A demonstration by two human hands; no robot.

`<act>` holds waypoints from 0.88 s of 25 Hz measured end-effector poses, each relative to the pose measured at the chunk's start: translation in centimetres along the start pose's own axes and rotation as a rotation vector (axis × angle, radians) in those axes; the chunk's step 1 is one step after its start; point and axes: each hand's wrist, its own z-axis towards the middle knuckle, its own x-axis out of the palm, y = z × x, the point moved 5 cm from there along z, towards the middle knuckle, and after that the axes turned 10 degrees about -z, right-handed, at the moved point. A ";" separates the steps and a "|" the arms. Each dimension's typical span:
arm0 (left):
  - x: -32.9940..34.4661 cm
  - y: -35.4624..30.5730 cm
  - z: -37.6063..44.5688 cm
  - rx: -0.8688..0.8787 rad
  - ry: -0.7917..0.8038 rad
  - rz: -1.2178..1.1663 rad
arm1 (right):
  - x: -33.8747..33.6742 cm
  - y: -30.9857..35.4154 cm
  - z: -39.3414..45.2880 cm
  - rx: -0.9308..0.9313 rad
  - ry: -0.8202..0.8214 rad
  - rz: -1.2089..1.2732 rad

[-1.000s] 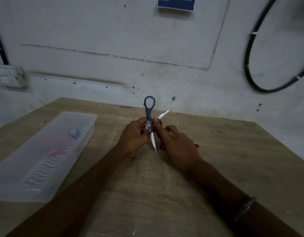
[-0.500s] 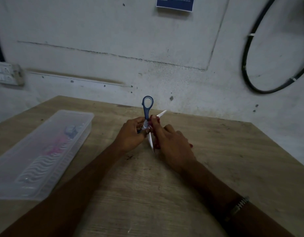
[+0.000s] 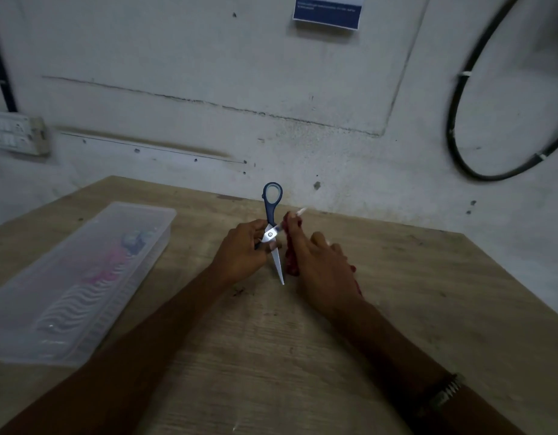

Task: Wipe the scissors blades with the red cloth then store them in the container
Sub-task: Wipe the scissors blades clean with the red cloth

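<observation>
Now steel-bladed scissors (image 3: 273,237) in left hand (image 3: 240,252) — crumpled red cloth (image 3: 291,246) pinched in right hand (image 3: 321,265).

left hand (image 3: 240,254) gripping open scissors (image 3: 273,229), right hand (image 3: 318,262) pinching red cloth (image 3: 292,260) on blade

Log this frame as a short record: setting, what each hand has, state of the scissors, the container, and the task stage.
setting: wooden table against a wall
left hand: left hand grips the scissors near the pivot
right hand: right hand pinches the red cloth round one blade
scissors: open, blue handle loop up, one bare blade pointing down toward the person
container: clear plastic container on the table at left, apart from the hands, items inside unclear
stage: wiping under way, scissors not yet stored
</observation>
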 end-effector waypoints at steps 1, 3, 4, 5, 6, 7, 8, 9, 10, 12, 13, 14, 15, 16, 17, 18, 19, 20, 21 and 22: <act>0.0 0.0 0.0 0.012 -0.001 -0.011 | 0.2 0.8 -0.2 -0.054 0.041 0.001; 0.0 -0.2 -0.1 0.026 -0.001 -0.009 | 0.7 1.1 0.0 -0.090 0.075 -0.024; -0.1 -0.3 -0.1 0.028 -0.003 0.000 | 1.0 0.9 0.3 -0.081 0.065 -0.045; -0.1 -0.3 -0.1 0.032 -0.004 0.004 | 1.2 0.7 0.6 -0.066 0.048 -0.066; 0.0 -0.3 0.0 0.033 -0.002 0.008 | 1.3 0.5 0.8 -0.048 0.029 -0.080; 0.0 -0.2 0.0 0.034 -0.002 0.012 | 1.4 0.4 0.9 -0.031 0.010 -0.095; 0.0 -0.2 -0.1 0.027 -0.005 0.025 | 1.4 0.4 1.1 -0.020 -0.008 -0.110; 0.0 -0.1 -0.1 0.019 -0.011 0.044 | 1.3 0.2 1.3 -0.001 -0.017 -0.111; 0.1 -0.1 -0.1 0.010 -0.020 0.065 | 1.4 0.0 1.6 0.013 -0.016 -0.106; 0.2 -0.1 -0.1 0.012 -0.035 0.083 | 1.5 -0.6 2.1 0.040 -0.008 -0.081; 0.1 -0.1 0.0 0.008 -0.038 0.085 | 1.6 -0.7 2.2 0.044 -0.012 -0.060; 0.1 -0.1 0.1 0.001 -0.038 0.078 | 1.6 -1.1 2.1 0.058 -0.031 -0.040; 0.1 0.0 0.1 -0.014 -0.039 0.062 | 1.4 -1.7 1.9 0.095 -0.048 -0.019; -0.1 0.3 0.2 -0.036 -0.038 0.040 | 1.2 -2.5 1.9 0.145 -0.056 0.005; 0.0 0.3 0.2 -0.063 -0.031 0.021 | 0.7 -3.5 1.7 0.201 -0.048 0.025; 0.0 0.4 0.2 -0.089 -0.029 0.012 | 0.2 -4.1 1.4 0.219 -0.043 0.029; 0.0 0.5 0.1 -0.105 -0.031 0.014 | -0.3 -4.0 0.9 0.204 -0.054 0.022; 0.0 0.6 0.1 -0.109 -0.034 0.019 | -0.5 -3.3 0.4 0.152 -0.059 0.017; 0.0 0.5 0.1 -0.113 -0.036 0.019 | -0.6 -2.0 -0.1 0.076 -0.045 0.025; 0.0 0.4 0.1 -0.120 -0.037 0.006 | -0.3 -0.6 -0.4 -0.015 -0.013 0.038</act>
